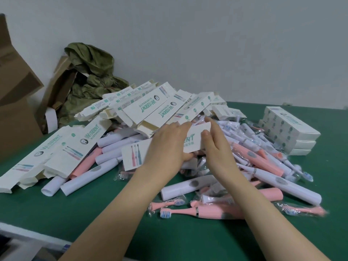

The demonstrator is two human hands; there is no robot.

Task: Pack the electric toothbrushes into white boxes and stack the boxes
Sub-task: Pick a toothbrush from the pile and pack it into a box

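Note:
A white toothbrush box (pixel 135 155) lies across the pile at the centre. My left hand (pixel 167 146) grips its middle, fingers over the top and thumb under it. My right hand (pixel 216 146) rests against the box's right end with straight fingers. White and pink electric toothbrushes (pixel 263 166) and wrapped brush heads lie heaped under and around both hands on the green table (pixel 94 213). A stack of closed white boxes (pixel 290 129) stands at the right.
Flat, unfolded white boxes (pixel 150 106) are piled behind the hands and more lie at the left (pixel 56 147). Brown cartons (pixel 17 102) and a crumpled green bag (pixel 90 76) sit at the back left against the wall. The table's front edge runs along the bottom left.

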